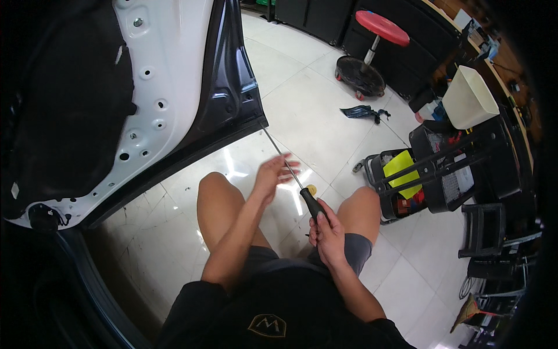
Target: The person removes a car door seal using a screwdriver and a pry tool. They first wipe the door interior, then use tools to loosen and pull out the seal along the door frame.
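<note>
My right hand (328, 235) is wrapped round the black handle of a long screwdriver (313, 203). Its thin metal shaft slants up and left, and the tip meets the lower corner of a car door (253, 123). Around the middle of that shaft is my left hand (274, 176), slightly blurred, its fingers apart and stretched out. Whether those fingers touch the shaft, I cannot tell. The door stands ajar with its inner trim off, showing white metal, several holes and a black sheet (64, 104).
A red-topped rolling stool (382, 28) stands on the tiled floor. Near it lies a crumpled dark strip (363, 111). To my right is a black tool cart (459, 163) with a cream bin (469, 98) on it. The door sill (96, 285) runs along the lower left.
</note>
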{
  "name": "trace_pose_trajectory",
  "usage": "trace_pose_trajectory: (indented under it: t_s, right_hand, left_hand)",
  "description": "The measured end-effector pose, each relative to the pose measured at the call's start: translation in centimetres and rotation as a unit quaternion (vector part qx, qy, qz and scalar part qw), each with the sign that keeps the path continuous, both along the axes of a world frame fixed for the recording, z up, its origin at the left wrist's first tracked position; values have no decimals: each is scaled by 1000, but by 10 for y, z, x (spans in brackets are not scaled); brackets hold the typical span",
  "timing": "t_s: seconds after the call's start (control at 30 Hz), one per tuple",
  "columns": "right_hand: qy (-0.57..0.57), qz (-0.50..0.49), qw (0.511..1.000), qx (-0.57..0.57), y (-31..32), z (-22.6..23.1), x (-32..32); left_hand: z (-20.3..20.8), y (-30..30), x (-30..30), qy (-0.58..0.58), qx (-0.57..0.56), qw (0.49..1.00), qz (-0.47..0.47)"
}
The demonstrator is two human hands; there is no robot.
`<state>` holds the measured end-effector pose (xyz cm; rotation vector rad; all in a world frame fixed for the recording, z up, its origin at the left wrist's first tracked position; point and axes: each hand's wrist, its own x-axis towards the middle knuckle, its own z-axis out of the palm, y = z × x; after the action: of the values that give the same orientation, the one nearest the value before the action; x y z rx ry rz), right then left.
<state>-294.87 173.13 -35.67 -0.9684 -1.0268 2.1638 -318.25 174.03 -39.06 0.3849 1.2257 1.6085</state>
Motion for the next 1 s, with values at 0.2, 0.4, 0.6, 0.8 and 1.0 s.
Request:
trace_pose_trajectory:
  t_s: [0.2, 0.4, 0.6, 0.8, 1.0]
  right_hand:
    - [22, -6, 999, -29, 0, -24, -2]
    - [17, -6, 999, -29, 0, -24, -10]
    - [29, -16, 998, -48, -1, -25, -14]
    - [33, -8, 998, -53, -1, -21, -18]
    - [36, -7, 998, -55, 5, -21, -14]
  left_hand:
    - [-29, 46, -79, 158, -22, 984, 76]
    - [-25, 60, -121, 233, -47, 967, 89]
    - [-22, 66, -124, 270, -50, 958, 82]
    - [-31, 75, -137, 266, -57, 957, 104]
    - [-23, 76, -125, 356, -126, 921, 99]
